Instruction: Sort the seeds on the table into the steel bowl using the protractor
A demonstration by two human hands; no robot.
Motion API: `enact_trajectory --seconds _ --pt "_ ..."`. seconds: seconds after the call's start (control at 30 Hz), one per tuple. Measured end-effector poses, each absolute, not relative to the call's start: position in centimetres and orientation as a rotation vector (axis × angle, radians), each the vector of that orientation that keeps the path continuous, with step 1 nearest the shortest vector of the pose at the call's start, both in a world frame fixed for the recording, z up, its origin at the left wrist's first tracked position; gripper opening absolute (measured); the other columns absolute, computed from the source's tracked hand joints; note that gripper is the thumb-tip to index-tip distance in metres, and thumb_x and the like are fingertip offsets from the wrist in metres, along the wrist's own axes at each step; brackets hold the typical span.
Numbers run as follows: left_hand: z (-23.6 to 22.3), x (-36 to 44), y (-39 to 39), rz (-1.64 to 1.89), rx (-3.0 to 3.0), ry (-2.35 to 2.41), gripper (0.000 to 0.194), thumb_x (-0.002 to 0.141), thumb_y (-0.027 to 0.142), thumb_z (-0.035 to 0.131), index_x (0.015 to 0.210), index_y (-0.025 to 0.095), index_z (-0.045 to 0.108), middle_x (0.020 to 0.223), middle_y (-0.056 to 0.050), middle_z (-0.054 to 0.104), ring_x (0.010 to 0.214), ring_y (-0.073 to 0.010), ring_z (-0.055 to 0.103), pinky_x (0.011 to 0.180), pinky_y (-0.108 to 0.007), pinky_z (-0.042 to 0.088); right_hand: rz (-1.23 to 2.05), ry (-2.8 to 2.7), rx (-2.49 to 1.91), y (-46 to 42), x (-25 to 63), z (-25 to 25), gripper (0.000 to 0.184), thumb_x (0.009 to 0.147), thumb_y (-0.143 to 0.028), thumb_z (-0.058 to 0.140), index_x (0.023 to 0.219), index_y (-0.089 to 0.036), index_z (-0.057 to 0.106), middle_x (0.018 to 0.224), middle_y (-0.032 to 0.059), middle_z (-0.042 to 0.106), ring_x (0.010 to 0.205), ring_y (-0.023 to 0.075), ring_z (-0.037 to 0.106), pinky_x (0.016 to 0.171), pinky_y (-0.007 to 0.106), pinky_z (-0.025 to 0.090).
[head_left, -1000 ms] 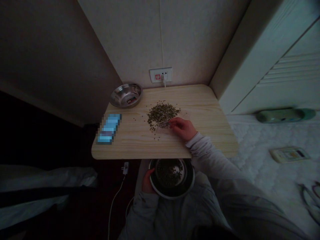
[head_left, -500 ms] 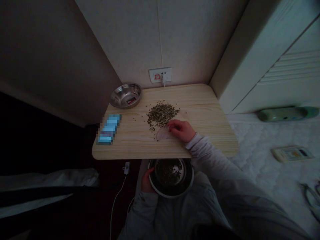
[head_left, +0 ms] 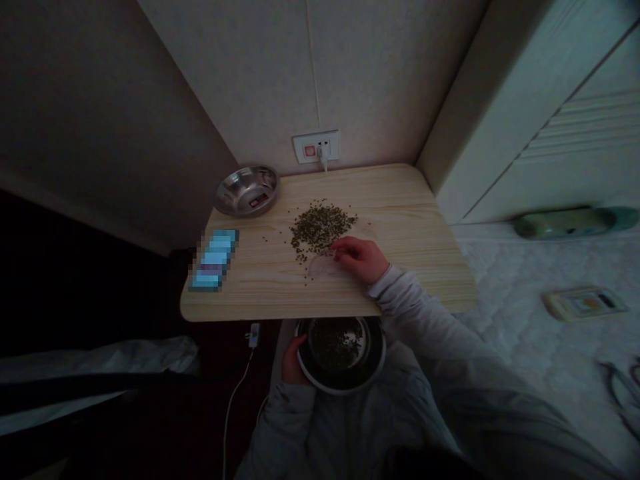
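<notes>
My left hand (head_left: 295, 363) grips the left rim of a metal bowl (head_left: 343, 388) held below the table's front edge. Small dark green beans lie inside it. On the light wooden table (head_left: 410, 220) is a loose pile of the same kind of beans (head_left: 321, 228). My right hand (head_left: 361, 259) is at the pile's near right side, thumb and fingers pinched together. They close on a clear, round piece of plastic (head_left: 323, 267), which lies low over the tabletop; the hand hides its right part.
A steel bowl (head_left: 247, 192) with a label inside stands at the back left. A phone (head_left: 215, 260), blurred out, lies at the left edge. A wall socket (head_left: 316, 147) holds a plug. On the white bedding at right are a green bottle-like object (head_left: 565, 223) and a pale boxy device (head_left: 585, 303).
The camera view has shifted slightly. My right hand stays by the pile with the clear plastic, and the left still holds the bowl.
</notes>
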State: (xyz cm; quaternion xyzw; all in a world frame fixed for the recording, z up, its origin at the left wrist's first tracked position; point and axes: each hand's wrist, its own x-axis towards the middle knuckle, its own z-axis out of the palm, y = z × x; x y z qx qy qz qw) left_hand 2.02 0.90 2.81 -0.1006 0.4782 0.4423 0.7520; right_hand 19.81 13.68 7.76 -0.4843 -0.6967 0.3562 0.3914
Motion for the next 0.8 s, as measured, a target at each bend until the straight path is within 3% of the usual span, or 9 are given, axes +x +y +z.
enact_trajectory --seconds 0.17,0.8 --pt "2.19 1.81 0.67 0.897 -0.205 0.983 0.022 0.067 0.019 0.047 0.058 0.015 0.067 0.068 -0.008 0.068 0.089 -0.0254 0.055 0.084 -0.034 0.037 0.879 -1.799 -1.243 13.70 19.88 7.67 0.025 0.065 -0.017 0.044 0.086 -0.012 0.057 0.063 0.0016 0.058 0.054 0.0091 0.050 0.055 0.022 0.040" --pt "2.05 1.92 0.86 0.990 -0.262 1.094 0.026 0.068 0.014 0.047 0.049 0.015 0.064 0.056 -0.008 0.066 0.071 -0.0237 0.061 0.077 -0.033 0.042 0.912 -1.826 -1.206 13.37 19.66 7.80 0.024 0.067 -0.017 0.045 0.087 -0.015 0.056 0.067 0.0013 0.061 0.059 0.0101 0.054 0.058 0.022 0.042"
